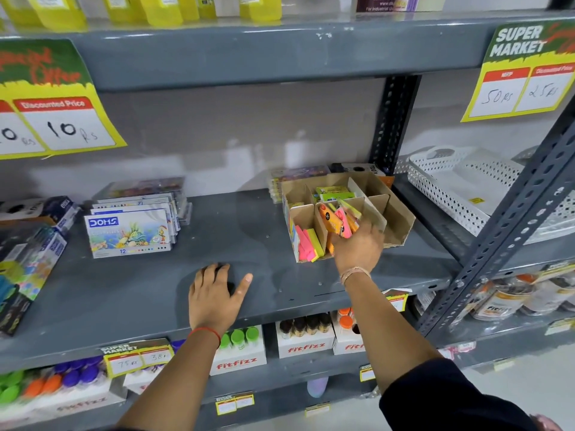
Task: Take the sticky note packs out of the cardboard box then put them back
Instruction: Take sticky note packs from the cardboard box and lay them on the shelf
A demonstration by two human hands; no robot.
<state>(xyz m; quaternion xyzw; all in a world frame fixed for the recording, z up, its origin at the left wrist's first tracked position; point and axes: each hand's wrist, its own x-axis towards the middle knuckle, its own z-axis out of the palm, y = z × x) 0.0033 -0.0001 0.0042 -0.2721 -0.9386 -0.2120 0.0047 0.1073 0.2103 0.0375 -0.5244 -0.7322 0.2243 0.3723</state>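
Observation:
A brown cardboard box [395, 209] with dividers stands on the grey shelf [236, 231], right of centre. My right hand [357, 247] is at its front middle compartment, shut on several sticky note packs [337, 222] in orange, pink and yellow wrappers, held over the box. More pink and yellow packs [306, 244] stand in the front left compartment, and green packs [334, 192] lie in a rear one. My left hand [216, 295] rests flat on the shelf near its front edge, fingers spread, holding nothing.
Boxes of DOMS colour pens [129, 231] stand at the left. A white perforated basket [463, 185] sits on the neighbouring shelf at the right, behind a slanted grey upright [510, 225]. Price signs hang from the shelf above. Bottles fill the shelf below.

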